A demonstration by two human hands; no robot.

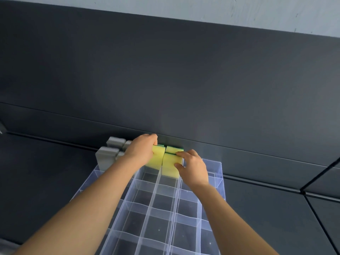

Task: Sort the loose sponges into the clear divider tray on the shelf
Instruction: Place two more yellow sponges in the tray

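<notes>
Grip on both sides: left hand (141, 150) curled over left yellow sponge (157, 159), right hand (194, 167) pinching right yellow sponge (170, 167) between thumb and forefinger. Both upright at far end of clear divider tray (218, 173), pressed side by side, probably to fit narrow cells; grey blocks (110, 150) just left.

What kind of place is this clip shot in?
Likely a storage or shop shelf: dark grey shelf panels, a clear plastic divider tray, yellow sponges with green backing beside grey blocks.
</notes>
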